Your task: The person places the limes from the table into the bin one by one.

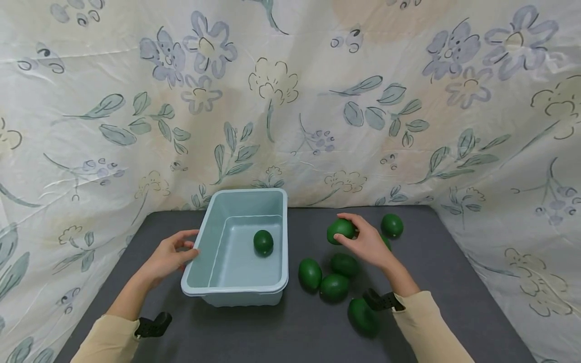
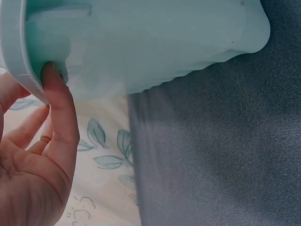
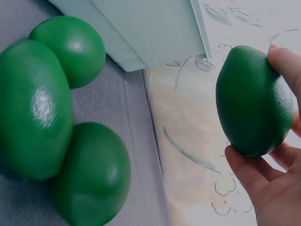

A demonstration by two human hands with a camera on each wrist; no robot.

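Note:
My left hand [image 1: 167,257] grips the left rim of a pale blue-green plastic bin [image 1: 191,283], fingers curled at its edge; the left wrist view shows one fingertip tucked under the lip [image 2: 23,52]. Inside the bin lies a single dark green avocado [image 1: 263,243]. To the right of the bin, my right hand [image 1: 366,246] holds another avocado [image 1: 340,231] between thumb and fingers, raised above the table. That held avocado [image 3: 254,101] shows almost whole in the right wrist view.
Several more avocados lie on the dark grey table [image 1: 317,333] right of the bin: a cluster [image 1: 335,288] below the right hand, one [image 1: 363,317] near the right wrist strap, one [image 1: 392,225] farther back. A floral cloth [image 1: 290,101] hangs behind the table.

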